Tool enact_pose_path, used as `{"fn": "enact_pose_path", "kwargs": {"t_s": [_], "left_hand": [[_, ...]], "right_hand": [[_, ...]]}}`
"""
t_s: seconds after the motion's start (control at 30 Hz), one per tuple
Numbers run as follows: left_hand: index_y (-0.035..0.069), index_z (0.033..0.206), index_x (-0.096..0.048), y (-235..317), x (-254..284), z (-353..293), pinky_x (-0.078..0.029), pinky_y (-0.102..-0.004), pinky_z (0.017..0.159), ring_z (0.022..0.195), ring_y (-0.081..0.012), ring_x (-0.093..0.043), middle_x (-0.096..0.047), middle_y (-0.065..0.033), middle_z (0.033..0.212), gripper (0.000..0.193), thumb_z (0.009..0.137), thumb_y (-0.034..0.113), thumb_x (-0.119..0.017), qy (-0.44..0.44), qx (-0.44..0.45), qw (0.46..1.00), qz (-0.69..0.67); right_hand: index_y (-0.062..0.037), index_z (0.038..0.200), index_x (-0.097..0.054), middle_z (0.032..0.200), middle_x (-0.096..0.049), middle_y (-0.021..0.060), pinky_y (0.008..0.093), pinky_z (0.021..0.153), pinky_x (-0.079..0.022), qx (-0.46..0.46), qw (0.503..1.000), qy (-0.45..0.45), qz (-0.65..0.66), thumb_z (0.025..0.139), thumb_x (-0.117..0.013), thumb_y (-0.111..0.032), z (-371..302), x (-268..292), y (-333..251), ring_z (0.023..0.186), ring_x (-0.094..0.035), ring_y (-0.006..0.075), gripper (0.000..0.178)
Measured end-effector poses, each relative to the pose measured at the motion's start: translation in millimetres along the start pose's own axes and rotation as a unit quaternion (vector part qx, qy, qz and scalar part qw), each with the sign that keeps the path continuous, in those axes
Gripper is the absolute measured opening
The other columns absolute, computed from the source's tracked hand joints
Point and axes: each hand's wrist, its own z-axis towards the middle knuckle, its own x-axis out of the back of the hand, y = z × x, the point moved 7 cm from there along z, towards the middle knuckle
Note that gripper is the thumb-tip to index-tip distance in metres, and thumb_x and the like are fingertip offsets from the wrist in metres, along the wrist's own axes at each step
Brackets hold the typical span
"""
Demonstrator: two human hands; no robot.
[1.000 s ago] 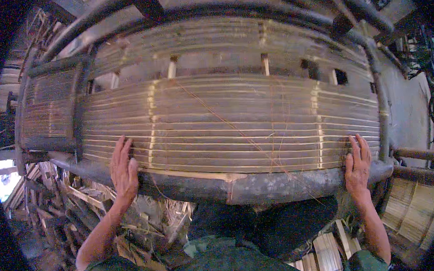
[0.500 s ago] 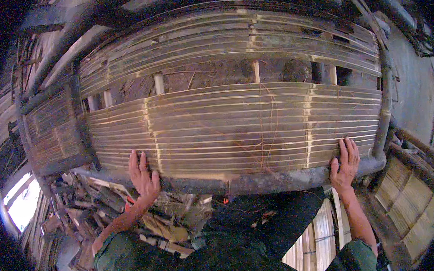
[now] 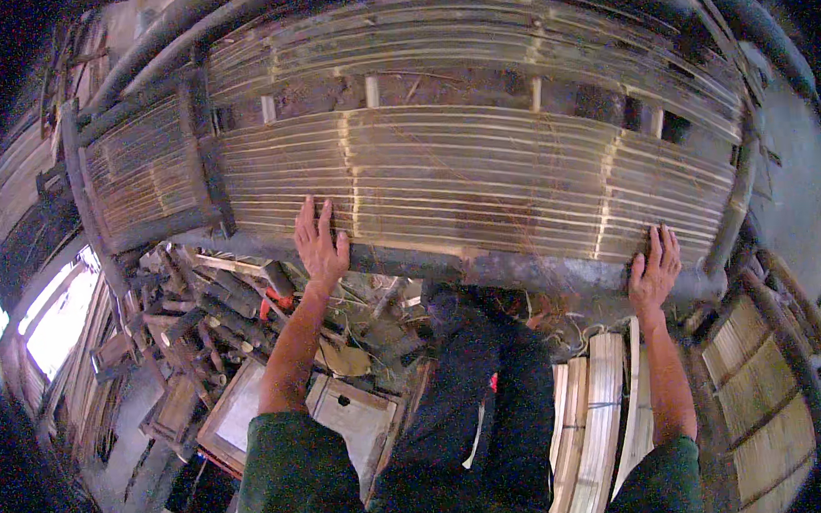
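A wide bench-like frame of thick dark poles (image 3: 551, 271) carries a panel of thin bamboo slats (image 3: 476, 183) lying side by side. My left hand (image 3: 321, 244) rests on the front pole left of the middle, palm down, its fingers stretched over the nearest slats. Further right along the same pole lies my right hand (image 3: 654, 270), also palm down with fingers extended onto the slats. Neither hand holds anything. Thin brown strands (image 3: 544, 240) lie across the slats. Behind this panel, a gap shows short pale crosspieces (image 3: 371, 91), with more slats (image 3: 399, 34) beyond it.
At lower left is a heap of cut wood pieces (image 3: 209, 313) with an orange-red object (image 3: 275, 303) among it. A pale wooden panel (image 3: 352, 417) lies near my legs (image 3: 464, 384). Bundled bamboo strips (image 3: 586, 424) stand at lower right, beside another slatted seat (image 3: 761, 387).
My view has shifted and tilted, so the frame sits higher in the picture and more of my legs and the floor show. Both hands stay on the frame's front edge.
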Motion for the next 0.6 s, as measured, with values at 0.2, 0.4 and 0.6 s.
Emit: {"fn": "enact_pose_path", "kwargs": {"t_s": [0.2, 0.4, 0.6], "left_hand": [[0.011, 0.136, -0.037, 9.0, 3.5, 2.2, -0.022, -0.0472, 0.107, 0.130, -0.0357, -0.028, -0.029, -0.0177, 0.142, 0.055, 0.083, 0.021, -0.048, 0.024, -0.010, 1.000, 0.016], [0.010, 0.139, -0.030, 0.7, -10.7, -6.9, -0.020, -0.0476, 0.109, 0.134, -0.0378, -0.021, -0.021, -0.0192, 0.146, 0.053, 0.089, 0.019, -0.046, -0.035, 0.017, 0.997, 0.060], [0.010, 0.141, -0.025, -12.8, -20.2, -1.4, -0.027, -0.0446, 0.107, 0.134, -0.0429, -0.016, -0.013, -0.0238, 0.147, 0.058, 0.090, 0.024, -0.049, -0.140, -0.072, 0.987, 0.045]], "right_hand": [[-0.0119, 0.133, -0.043, 0.138, -0.039, 0.0086, 0.0425, 0.106, -0.023, -0.025, 1.000, 0.011, 0.004, 0.085, -0.049, -0.017, -2.7, 0.5, 3.8, 0.130, -0.032, 0.0294, 0.048], [-0.0150, 0.132, -0.044, 0.137, -0.040, 0.0061, 0.0411, 0.106, -0.025, -0.024, 0.999, 0.024, 0.006, 0.084, -0.051, -0.018, -10.0, 3.4, 5.7, 0.128, -0.034, 0.0270, 0.049], [-0.0167, 0.130, -0.046, 0.135, -0.042, 0.0060, 0.0432, 0.106, -0.026, -0.037, 0.998, 0.032, 0.026, 0.083, -0.053, -0.021, -13.8, 4.9, 15.3, 0.127, -0.036, 0.0260, 0.048]]}}
